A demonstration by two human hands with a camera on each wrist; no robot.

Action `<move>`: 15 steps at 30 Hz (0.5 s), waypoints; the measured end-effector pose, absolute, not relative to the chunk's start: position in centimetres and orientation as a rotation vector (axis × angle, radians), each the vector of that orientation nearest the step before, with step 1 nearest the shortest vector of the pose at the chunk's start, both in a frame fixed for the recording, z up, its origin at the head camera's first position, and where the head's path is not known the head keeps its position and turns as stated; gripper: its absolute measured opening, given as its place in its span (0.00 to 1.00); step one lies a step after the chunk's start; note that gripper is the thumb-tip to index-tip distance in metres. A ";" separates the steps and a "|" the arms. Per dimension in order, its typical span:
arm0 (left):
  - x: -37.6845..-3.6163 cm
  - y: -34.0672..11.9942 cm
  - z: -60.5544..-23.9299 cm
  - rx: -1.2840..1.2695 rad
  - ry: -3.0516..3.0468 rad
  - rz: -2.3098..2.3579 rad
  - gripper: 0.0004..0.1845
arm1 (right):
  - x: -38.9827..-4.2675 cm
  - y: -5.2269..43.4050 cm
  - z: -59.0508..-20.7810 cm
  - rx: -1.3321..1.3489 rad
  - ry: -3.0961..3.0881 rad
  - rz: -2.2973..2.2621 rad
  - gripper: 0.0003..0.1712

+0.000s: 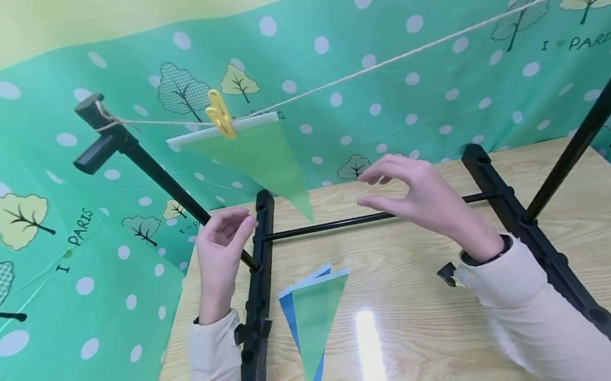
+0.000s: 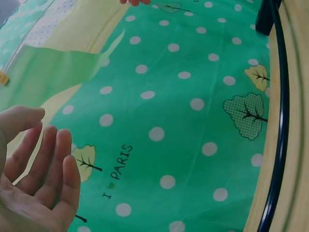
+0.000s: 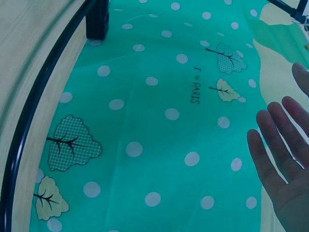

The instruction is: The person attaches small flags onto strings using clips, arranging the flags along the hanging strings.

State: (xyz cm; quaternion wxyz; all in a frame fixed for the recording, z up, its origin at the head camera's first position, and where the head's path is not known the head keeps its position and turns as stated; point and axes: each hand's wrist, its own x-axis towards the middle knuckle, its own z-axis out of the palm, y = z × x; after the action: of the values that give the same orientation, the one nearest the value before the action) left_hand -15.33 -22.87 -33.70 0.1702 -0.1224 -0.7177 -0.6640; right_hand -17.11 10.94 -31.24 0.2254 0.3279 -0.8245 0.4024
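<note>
From a white string [image 1: 360, 73] hangs a green triangular pennant [image 1: 264, 148], pinned at its white top edge by a yellow clothespin [image 1: 220, 114]. My left hand [image 1: 223, 255] is raised near the left post, below the pennant, with fingers loosely bent and nothing between them. To the right of the pennant's tip my right hand [image 1: 417, 191] hovers, thumb and fingers apart, holding nothing. On the table below lie another green pennant [image 1: 320, 307] and a blue pennant [image 1: 289, 313], the green one overlapping the blue. The left wrist view shows the left fingers [image 2: 63, 150] just below the hanging pennant.
A black frame has a left post [image 1: 165, 180], a right post [image 1: 590, 129], two feet and a low crossbar [image 1: 337, 225] on the wooden table [image 1: 408, 316]. Green dotted cloth [image 1: 94, 250] with trees covers the back and left side.
</note>
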 end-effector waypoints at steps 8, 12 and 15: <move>-15.0 -23.0 -35.3 -0.301 -2.123 -1.861 0.13 | -16.8 12.3 -32.9 0.867 -2.314 1.079 0.16; -14.8 -23.0 -36.0 -0.300 -2.144 -1.877 0.12 | -16.6 12.9 -33.6 0.859 -2.332 1.049 0.15; -14.7 -22.9 -36.5 -0.304 -2.162 -1.884 0.11 | -16.4 13.4 -34.0 0.845 -2.353 1.033 0.15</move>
State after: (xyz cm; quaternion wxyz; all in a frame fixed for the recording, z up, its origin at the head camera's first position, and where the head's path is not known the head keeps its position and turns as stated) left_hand -14.71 -22.92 -36.53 0.1289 -0.1046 -0.7435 -0.6478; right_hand -16.38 13.36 -34.02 0.2164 0.3050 -0.8493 0.3727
